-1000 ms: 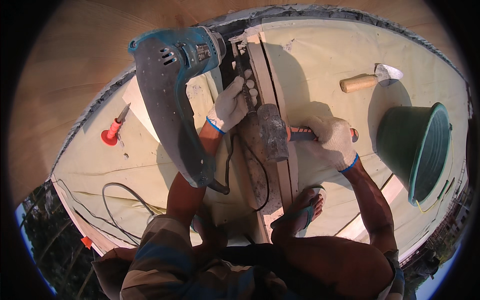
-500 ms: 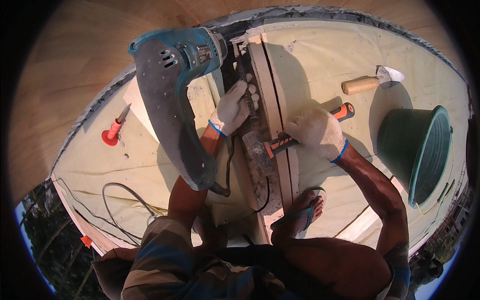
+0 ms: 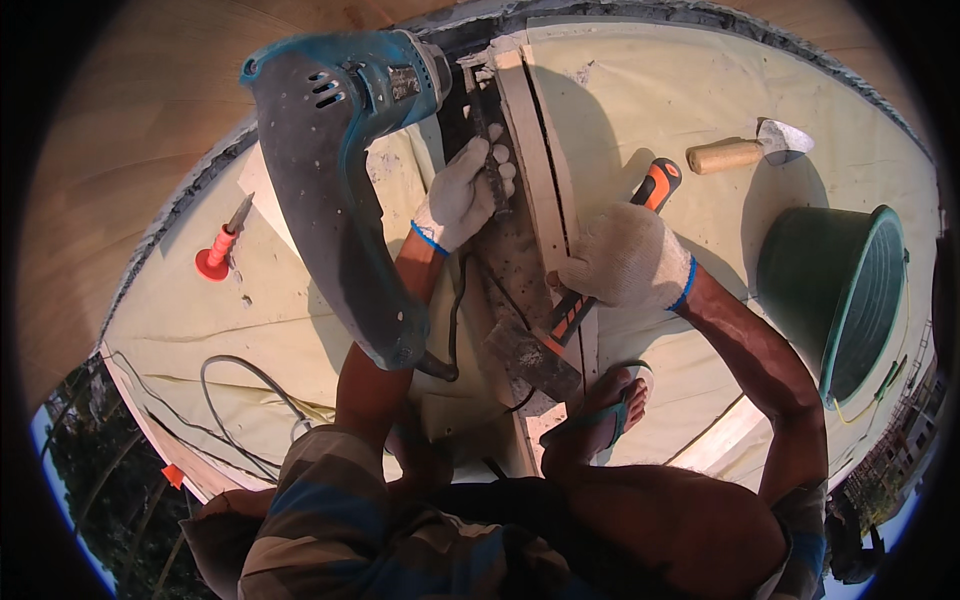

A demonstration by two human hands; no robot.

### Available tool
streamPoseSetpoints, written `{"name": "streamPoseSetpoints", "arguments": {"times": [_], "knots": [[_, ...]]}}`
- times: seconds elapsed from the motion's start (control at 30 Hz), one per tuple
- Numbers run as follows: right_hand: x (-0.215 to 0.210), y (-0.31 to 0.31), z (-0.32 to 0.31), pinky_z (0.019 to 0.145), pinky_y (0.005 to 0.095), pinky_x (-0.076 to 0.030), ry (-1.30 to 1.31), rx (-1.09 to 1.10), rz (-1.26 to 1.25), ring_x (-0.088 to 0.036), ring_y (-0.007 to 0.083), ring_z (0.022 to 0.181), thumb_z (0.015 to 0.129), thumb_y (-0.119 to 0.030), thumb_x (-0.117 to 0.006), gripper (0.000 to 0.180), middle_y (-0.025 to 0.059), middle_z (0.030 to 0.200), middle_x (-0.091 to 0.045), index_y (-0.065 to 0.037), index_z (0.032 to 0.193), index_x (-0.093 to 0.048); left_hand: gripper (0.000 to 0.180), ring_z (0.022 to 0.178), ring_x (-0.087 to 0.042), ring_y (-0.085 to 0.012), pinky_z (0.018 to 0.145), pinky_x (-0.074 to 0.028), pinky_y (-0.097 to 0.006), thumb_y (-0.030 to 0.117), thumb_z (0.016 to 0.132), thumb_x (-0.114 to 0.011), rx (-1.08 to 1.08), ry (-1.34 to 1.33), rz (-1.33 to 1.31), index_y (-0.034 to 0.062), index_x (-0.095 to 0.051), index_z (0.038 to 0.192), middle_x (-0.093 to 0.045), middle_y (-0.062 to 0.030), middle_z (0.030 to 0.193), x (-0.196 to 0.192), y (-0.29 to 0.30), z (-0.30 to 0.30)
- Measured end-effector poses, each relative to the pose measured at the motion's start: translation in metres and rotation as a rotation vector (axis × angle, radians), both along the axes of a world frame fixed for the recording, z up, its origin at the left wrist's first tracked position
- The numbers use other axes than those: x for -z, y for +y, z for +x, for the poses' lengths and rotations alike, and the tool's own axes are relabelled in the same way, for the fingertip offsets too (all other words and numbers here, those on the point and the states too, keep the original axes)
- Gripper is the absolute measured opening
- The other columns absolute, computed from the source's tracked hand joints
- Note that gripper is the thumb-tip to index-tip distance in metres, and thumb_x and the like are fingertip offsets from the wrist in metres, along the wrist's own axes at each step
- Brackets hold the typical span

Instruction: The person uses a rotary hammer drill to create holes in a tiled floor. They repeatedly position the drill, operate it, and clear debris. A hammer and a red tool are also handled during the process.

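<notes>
My left hand, in a white knit glove with a blue cuff, is closed around a dark metal chisel. The chisel lies along a rough, rubble-strewn groove beside a pale wooden board, its far end among broken chips. My right hand, gloved alike, grips the black and orange handle of a hammer. The dusty hammer head hangs above the near part of the groove, apart from the chisel. A large blue and black power drill rises at the left and covers part of my left forearm.
At the left lies a second chisel with a red grip, near a looped cable. To the right are a wooden-handled trowel and a tilted green bucket. My sandalled foot stands beside the groove. Yellowish sheeting covers the surface.
The hammer has turned in my right hand: its head has swung down toward my feet and its handle end points farther away. My left hand still holds the chisel in nearly the same place.
</notes>
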State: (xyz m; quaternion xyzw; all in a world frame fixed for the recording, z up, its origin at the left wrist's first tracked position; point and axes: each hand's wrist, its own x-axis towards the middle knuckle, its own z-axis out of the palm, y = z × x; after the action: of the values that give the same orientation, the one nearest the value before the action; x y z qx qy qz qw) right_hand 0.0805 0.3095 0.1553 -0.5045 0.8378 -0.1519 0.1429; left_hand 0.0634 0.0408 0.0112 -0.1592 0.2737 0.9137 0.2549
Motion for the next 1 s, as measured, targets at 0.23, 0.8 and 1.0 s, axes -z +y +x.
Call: {"name": "streamPoseSetpoints", "arguments": {"times": [0.23, 0.8, 1.0], "knots": [[0.005, 0.005, 0.006, 0.062, 0.0435, -0.055, 0.124, 0.111, -0.182, -0.071, 0.0286, 0.071, 0.084, -0.034, -0.083, 0.02, 0.0024, 0.073, -0.066, -0.017, 0.085, -0.072, 0.044, 0.098, -0.06, -0.0135, 0.084, -0.057, -0.031, 0.034, 0.12, -0.055, -0.008, -0.023, 0.008, 0.0096, -0.05, 0.156, -0.058, 0.0002, 0.112, 0.004, -0.005, 0.003], [0.006, 0.008, 0.014, 0.065, 0.0448, -0.057, 0.121, 0.089, -0.14, -0.073, 0.029, 0.075, 0.081, -0.034, -0.085, 0.018, 0.0028, 0.072, -0.068, -0.019, 0.084, -0.075, 0.046, 0.1, -0.066, -0.015, 0.091, -0.063, -0.033, 0.034, 0.12, -0.055, 0.003, 0.014, 0.107, 0.0072, -0.05, 0.157, -0.063, -0.0017, 0.116, 0.018, -0.004, -0.007], [0.018, 0.013, 0.016, 0.067, 0.0474, -0.06, 0.106, 0.252, -0.074, -0.074, 0.0315, 0.078, 0.081, -0.024, -0.082, 0.012, 0.0031, 0.075, -0.068, -0.019, 0.089, -0.075, 0.046, 0.101, -0.067, -0.0154, 0.09, -0.063, -0.032, 0.035, 0.12, -0.055, -0.024, 0.005, 0.11, 0.0063, -0.051, 0.156, -0.064, -0.0019, 0.115, 0.022, -0.01, -0.003]]}}
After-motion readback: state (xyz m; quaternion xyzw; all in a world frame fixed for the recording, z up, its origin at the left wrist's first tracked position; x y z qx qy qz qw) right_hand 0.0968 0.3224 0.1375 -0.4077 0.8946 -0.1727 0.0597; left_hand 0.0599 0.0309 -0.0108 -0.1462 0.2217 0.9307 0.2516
